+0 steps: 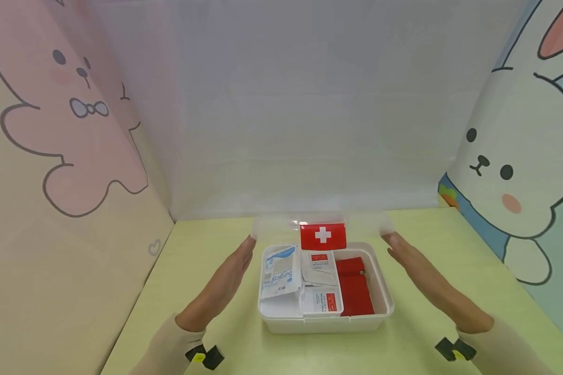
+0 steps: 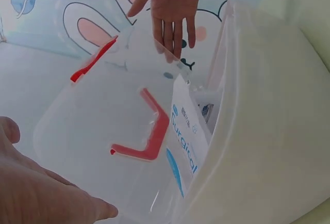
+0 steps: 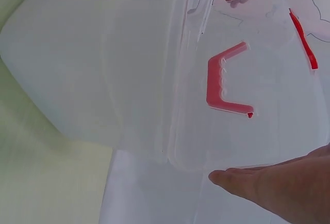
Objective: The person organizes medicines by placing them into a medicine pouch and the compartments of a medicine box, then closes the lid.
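Note:
A white plastic box [image 1: 326, 324] sits on the yellow-green table with its clear lid [image 1: 272, 227] raised at the back. The lid carries a red cross label [image 1: 322, 235] and a red handle [image 2: 147, 136]. My left hand [image 1: 225, 281] lies flat with straight fingers, its tips at the lid's left edge. My right hand [image 1: 422, 276] mirrors it at the right edge. Inside lie a blue-and-white Surgical packet [image 1: 279, 271], white packets [image 1: 320, 265] and a red pouch [image 1: 354, 289]. The right wrist view shows my right hand [image 3: 278, 182] against the lid [image 3: 268, 79].
Cartoon-rabbit panels wall the table on the left [image 1: 65, 130] and right [image 1: 521, 156], with a pale panel behind [image 1: 300, 104]. Bare tabletop [image 1: 450, 229] surrounds the box. A red latch [image 2: 93, 59] sits on the lid's edge.

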`<state>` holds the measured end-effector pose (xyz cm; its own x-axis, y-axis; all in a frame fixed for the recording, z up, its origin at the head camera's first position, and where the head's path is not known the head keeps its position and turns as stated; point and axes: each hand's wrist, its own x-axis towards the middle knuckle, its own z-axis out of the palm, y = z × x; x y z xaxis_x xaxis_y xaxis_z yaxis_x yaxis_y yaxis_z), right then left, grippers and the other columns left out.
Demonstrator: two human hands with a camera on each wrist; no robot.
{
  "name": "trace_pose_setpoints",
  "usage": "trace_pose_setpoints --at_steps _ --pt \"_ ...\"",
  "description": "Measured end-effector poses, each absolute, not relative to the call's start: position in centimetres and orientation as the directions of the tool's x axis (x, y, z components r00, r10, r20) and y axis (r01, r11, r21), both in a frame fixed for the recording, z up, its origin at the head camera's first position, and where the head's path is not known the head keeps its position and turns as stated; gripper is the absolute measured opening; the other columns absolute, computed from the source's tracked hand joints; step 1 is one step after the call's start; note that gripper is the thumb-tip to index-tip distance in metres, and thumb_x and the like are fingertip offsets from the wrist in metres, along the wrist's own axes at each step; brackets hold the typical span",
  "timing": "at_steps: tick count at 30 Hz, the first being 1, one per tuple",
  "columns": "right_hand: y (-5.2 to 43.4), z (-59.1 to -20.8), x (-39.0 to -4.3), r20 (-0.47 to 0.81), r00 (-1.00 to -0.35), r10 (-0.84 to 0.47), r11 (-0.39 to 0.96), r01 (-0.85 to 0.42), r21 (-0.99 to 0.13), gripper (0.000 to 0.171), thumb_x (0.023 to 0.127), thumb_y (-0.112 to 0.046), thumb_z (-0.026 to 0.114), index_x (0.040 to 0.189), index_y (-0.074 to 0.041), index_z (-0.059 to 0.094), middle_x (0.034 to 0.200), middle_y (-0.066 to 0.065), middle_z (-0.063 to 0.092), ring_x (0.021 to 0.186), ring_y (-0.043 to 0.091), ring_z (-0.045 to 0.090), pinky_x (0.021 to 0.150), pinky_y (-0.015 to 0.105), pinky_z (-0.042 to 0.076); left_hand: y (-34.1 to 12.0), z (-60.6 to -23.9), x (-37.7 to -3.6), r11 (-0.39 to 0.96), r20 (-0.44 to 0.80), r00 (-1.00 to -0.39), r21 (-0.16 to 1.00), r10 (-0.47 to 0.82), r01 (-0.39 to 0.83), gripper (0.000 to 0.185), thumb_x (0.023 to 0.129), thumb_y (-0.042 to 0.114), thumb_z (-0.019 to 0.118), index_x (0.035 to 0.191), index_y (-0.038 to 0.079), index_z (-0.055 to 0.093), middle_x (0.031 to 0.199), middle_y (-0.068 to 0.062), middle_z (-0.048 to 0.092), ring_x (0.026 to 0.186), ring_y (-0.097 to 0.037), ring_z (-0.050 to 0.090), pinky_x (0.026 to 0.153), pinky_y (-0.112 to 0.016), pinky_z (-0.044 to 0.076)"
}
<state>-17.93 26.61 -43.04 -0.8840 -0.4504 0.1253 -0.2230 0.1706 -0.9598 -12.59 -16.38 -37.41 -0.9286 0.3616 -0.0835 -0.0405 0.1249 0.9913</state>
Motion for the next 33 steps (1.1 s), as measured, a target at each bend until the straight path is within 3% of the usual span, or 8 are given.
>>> trace_pose_setpoints --at_steps 2,3,6,10,19,26,30,33 --pt "26.1 -42.1 -16.4 0.098 -0.904 -0.417 0.257 -0.221 -0.941 0.059 0.105 -0.045 0.027 0.158 -0.024 0.015 0.166 0.004 0.015 0.152 0.034 0.013 0.118 0.054 0.026 -16.4 -37.5 -12.2 0.125 -0.089 -0.929 0.991 0.360 -0.047 0.073 0.103 0.056 0.020 0.158 0.012 -0.001 0.167 -0.001 -0.002 0.155 -0.023 -0.003 0.125 -0.048 -0.001" --pt "25.4 -40.6 -14.9 0.043 -0.929 -0.369 0.350 -0.181 -0.919 0.059 0.105 -0.045 0.024 0.159 -0.023 0.012 0.166 0.009 0.012 0.150 0.043 0.013 0.119 0.055 0.026 -16.4 -37.5 -12.0 0.122 -0.096 -0.928 0.991 0.360 -0.055 0.073 0.103 0.056 0.020 0.158 0.013 -0.001 0.167 -0.002 -0.002 0.155 -0.024 -0.003 0.124 -0.049 -0.001" --pt "24.0 -38.8 -12.8 0.038 -0.945 -0.326 0.360 -0.161 -0.919 0.057 0.107 -0.039 0.022 0.159 -0.020 0.010 0.166 0.011 0.010 0.148 0.045 0.016 0.119 0.052 0.026 -16.4 -37.7 -11.4 0.100 -0.099 -0.923 0.993 0.373 -0.067 0.072 0.104 0.054 0.020 0.158 0.013 -0.002 0.167 -0.001 -0.002 0.155 -0.025 -0.004 0.124 -0.049 -0.003" --pt "22.9 -37.9 -11.1 0.039 -0.957 -0.288 0.365 -0.148 -0.919 0.058 0.108 -0.033 0.022 0.159 -0.012 0.005 0.165 0.017 0.006 0.145 0.053 0.016 0.108 0.077 0.013 -16.4 -37.9 -11.0 0.061 -0.077 -0.912 0.997 0.403 -0.058 0.067 0.105 0.050 0.019 0.159 0.014 -0.001 0.166 0.004 -0.002 0.154 -0.020 -0.007 0.124 -0.047 -0.005" --pt "22.2 -38.4 -9.9 0.036 -0.974 -0.222 0.411 -0.127 -0.903 0.056 0.108 -0.035 0.026 0.159 -0.018 0.012 0.164 0.016 0.014 0.147 0.047 0.016 0.108 0.075 0.016 -16.3 -38.7 -10.2 0.086 -0.092 -0.921 0.994 0.378 -0.064 0.066 0.105 0.052 0.019 0.159 0.018 0.004 0.166 0.007 0.002 0.154 -0.018 -0.006 0.124 -0.051 -0.004" --pt "22.1 -39.6 -9.3 0.113 -0.973 -0.200 0.425 -0.190 -0.885 0.052 0.108 -0.027 0.029 0.158 -0.025 0.018 0.161 0.017 0.025 0.144 0.048 0.020 0.104 0.078 0.021 -15.6 -40.2 -9.7 0.137 -0.059 -0.953 0.990 0.298 -0.019 0.064 0.105 0.032 0.041 0.159 0.020 0.009 0.165 0.005 0.013 0.153 -0.020 0.008 0.121 -0.056 0.008" --pt "21.9 -40.0 -8.9 0.128 -0.974 -0.186 0.431 -0.198 -0.880 0.051 0.107 -0.025 0.031 0.158 -0.027 0.020 0.160 0.017 0.028 0.144 0.042 0.022 0.105 0.076 0.022 -15.2 -41.0 -9.6 0.165 -0.030 -0.967 0.986 0.251 0.012 0.072 0.101 0.025 0.052 0.159 0.017 0.010 0.165 0.001 0.015 0.152 -0.018 0.015 0.120 -0.044 0.020" --pt "21.9 -40.2 -8.8 0.139 -0.972 -0.188 0.445 -0.211 -0.870 0.051 0.107 -0.025 0.032 0.157 -0.029 0.020 0.159 0.014 0.031 0.146 0.011 0.027 0.109 0.066 0.029 -15.0 -41.5 -9.3 0.185 -0.003 -0.975 0.982 0.224 0.040 0.073 0.100 0.025 0.055 0.159 0.015 0.011 0.165 -0.004 0.016 0.152 -0.021 0.015 0.119 -0.042 0.020"
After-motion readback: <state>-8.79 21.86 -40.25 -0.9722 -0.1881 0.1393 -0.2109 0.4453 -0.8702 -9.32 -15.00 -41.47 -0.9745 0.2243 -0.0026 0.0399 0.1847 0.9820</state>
